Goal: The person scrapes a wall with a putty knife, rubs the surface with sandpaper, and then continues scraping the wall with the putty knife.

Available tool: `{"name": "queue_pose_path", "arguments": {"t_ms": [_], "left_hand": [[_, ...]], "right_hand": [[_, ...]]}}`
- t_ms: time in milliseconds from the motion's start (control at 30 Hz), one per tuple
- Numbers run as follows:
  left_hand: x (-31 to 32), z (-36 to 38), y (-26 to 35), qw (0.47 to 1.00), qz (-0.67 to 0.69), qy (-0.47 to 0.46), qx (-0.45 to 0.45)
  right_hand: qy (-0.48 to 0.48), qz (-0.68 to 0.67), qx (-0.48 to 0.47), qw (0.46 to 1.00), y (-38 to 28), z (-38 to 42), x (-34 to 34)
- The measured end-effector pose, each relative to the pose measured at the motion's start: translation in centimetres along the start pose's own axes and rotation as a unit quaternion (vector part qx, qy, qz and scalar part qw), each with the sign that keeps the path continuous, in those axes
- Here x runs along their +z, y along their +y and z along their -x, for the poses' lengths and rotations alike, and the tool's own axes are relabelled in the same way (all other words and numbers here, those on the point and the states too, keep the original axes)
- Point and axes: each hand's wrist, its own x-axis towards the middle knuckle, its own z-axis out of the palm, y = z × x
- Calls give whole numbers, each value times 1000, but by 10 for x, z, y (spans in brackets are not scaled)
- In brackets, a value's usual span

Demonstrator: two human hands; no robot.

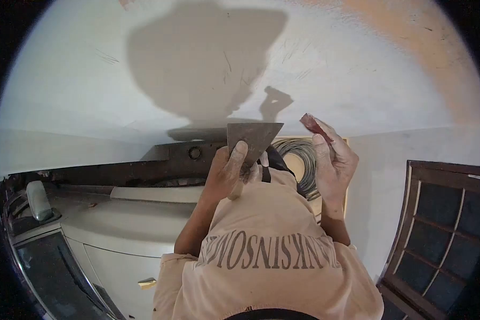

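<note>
My left hand point(230, 166) grips a putty knife point(253, 138), its wide, flat grey blade pointing up and my thumb pressed on the blade. The knife's handle is mostly hidden by my fingers. In my raised right hand point(336, 160) a small folded piece of reddish-brown sandpaper point(316, 126) is pinched between thumb and fingers. Pale dust covers the fingers of both hands. Beyond them is a whitish wall point(325, 80) with scratch marks, carrying the shadow of my head and one hand. The two hands are apart, in front of my chest.
A light-coloured car point(128, 224) with a side mirror point(39, 201) stands close on my left. Below my right hand lies a coil of dark cable point(303, 154). To the right is a brown-framed window point(437, 224). Orange paint point(432, 48) shows at the upper right.
</note>
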Motion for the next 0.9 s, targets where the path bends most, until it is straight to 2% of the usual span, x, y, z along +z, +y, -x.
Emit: {"name": "queue_pose_path", "arguments": {"t_ms": [100, 233, 300, 333, 433, 633, 700, 733, 833, 867, 900], "left_hand": [[7, -1, 14, 999, -32, 13, -27], [11, 1, 19, 994, -107, 30, 9], [15, 4, 30, 986, -162, 20, -27], [16, 6, 33, 981, -189, 15, -44], [26, 12, 18, 955, -271, 43, 108], [24, 12, 13, 940, -296, 59, 157], [29, 13, 26, 953, -292, 65, 52], [30, 12, 32, 955, -290, 68, 1], [21, 7, 9, 928, -317, 58, 185], [20, 11, 5, 933, -323, 59, 144], [24, 11, 14, 937, -329, 60, 105]], "right_hand": [[-11, 64, -8, 998, -11, -1, -4], [-56, 166, -170, 970, -2, -4, -3], [-72, 212, -220, 949, -3, -5, 3], [-87, 218, -217, 947, -3, -4, 7], [-119, 230, -213, 942, -3, 1, 11], [-156, 268, -226, 923, -3, 4, 25], [-172, 268, -244, 916, -5, 0, 26], [-156, 253, -197, 934, -2, 0, 25], [-195, 185, -231, 935, -10, 0, 30], [-175, 171, -266, 932, -9, 0, 34], [-168, 177, -225, 943, -7, 1, 33]]}}
